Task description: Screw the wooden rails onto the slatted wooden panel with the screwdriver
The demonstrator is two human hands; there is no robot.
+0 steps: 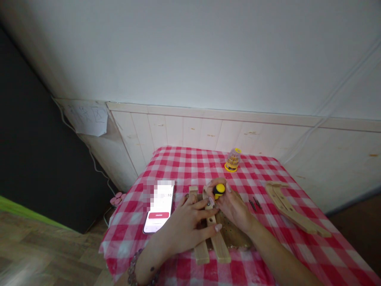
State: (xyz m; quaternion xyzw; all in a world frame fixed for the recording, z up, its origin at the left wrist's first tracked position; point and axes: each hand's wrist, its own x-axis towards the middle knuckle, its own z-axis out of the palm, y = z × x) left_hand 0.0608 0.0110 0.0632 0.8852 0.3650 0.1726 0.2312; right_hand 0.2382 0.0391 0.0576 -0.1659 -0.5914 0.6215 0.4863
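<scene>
My right hand (236, 208) is wrapped round a screwdriver (219, 190) with a yellow and black handle. The tool stands roughly upright over a pale wooden piece (220, 248) with dark holes; its tip is hidden. Across this piece and a second wooden piece (201, 252) lies my left hand (186, 226), fingers spread and pressing on them. Both pieces rest side by side on a brown seat-like board (236, 234) dotted with small holes. Hands and wood cover part of the board.
A lit phone (160, 210) lies left of my hands. Behind stands a clear bit case (233, 161) with a yellow base. Small metal bits (255, 204) and joined curved wooden pieces (293, 210) lie to the right on the checked tablecloth (187, 165), against the wall (190, 129).
</scene>
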